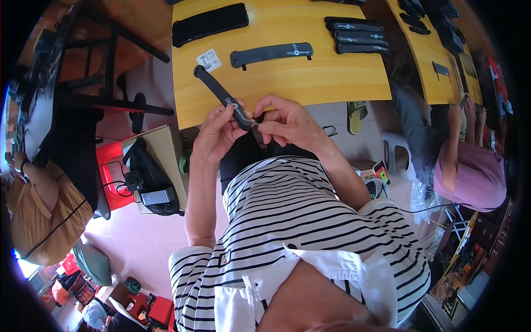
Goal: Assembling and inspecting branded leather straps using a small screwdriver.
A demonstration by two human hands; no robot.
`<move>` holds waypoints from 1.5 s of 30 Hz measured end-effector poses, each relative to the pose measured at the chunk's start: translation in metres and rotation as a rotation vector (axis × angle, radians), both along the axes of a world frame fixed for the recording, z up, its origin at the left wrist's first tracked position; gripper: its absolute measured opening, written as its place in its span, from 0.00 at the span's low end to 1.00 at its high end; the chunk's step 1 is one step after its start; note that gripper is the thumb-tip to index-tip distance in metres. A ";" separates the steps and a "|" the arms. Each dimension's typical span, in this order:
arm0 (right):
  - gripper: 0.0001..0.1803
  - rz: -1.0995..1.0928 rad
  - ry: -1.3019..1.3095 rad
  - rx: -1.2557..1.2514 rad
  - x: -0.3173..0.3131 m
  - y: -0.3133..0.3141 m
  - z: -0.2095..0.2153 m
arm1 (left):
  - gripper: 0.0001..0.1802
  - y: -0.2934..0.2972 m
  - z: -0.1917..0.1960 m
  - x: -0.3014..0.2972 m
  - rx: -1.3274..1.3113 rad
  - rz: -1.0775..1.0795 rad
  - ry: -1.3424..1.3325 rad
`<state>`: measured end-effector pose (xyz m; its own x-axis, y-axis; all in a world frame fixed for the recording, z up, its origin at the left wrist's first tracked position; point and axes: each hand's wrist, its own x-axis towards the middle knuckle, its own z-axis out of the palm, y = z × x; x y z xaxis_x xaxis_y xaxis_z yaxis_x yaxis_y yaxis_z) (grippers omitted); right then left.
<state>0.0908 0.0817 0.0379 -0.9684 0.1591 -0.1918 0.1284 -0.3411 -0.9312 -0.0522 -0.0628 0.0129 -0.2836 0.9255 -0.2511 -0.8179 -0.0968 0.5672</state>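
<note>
My left hand point(217, 130) is closed around a long, narrow black fabric strap point(218, 92) with pale print. The strap slants up and away to the left, its far end over the table edge. My right hand point(287, 123) pinches at the strap's near end, thumb against forefinger. Something thin and light shows between those fingertips, too small to name. Flat on the table beyond my hands lies a similar dark strap point(265, 56) with two short black tabs. A white label sheet point(209, 60) is beside it.
On the yellow wooden table point(332, 83) are a black padded piece point(210, 25) and a stack of dark straps point(357, 36). Below left stands a cardboard box point(176, 152) with a black bag. People sit at both sides; a grey stool point(396, 149) is at right.
</note>
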 end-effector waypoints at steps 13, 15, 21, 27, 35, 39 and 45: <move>0.21 -0.135 0.239 0.736 0.009 -0.014 -0.007 | 0.12 0.000 0.002 0.004 -0.174 0.008 0.030; 0.22 -0.108 0.263 0.831 0.010 -0.016 -0.007 | 0.12 -0.003 0.003 0.005 -0.188 0.008 0.021; 0.21 -0.092 0.244 0.783 0.006 -0.021 -0.006 | 0.15 -0.007 0.004 0.004 -0.168 -0.050 0.006; 0.17 -0.145 0.111 0.333 0.000 -0.025 -0.014 | 0.19 -0.005 0.024 0.020 -0.410 0.021 0.172; 0.16 0.005 0.070 0.154 -0.007 -0.018 -0.008 | 0.17 -0.015 0.037 0.020 -0.459 -0.132 0.644; 0.16 0.052 0.026 -0.045 -0.007 -0.013 -0.011 | 0.16 -0.019 0.035 0.018 -0.422 -0.177 0.650; 0.17 0.092 -0.081 -0.155 -0.006 -0.004 -0.014 | 0.16 -0.023 0.030 0.021 -0.385 -0.227 0.557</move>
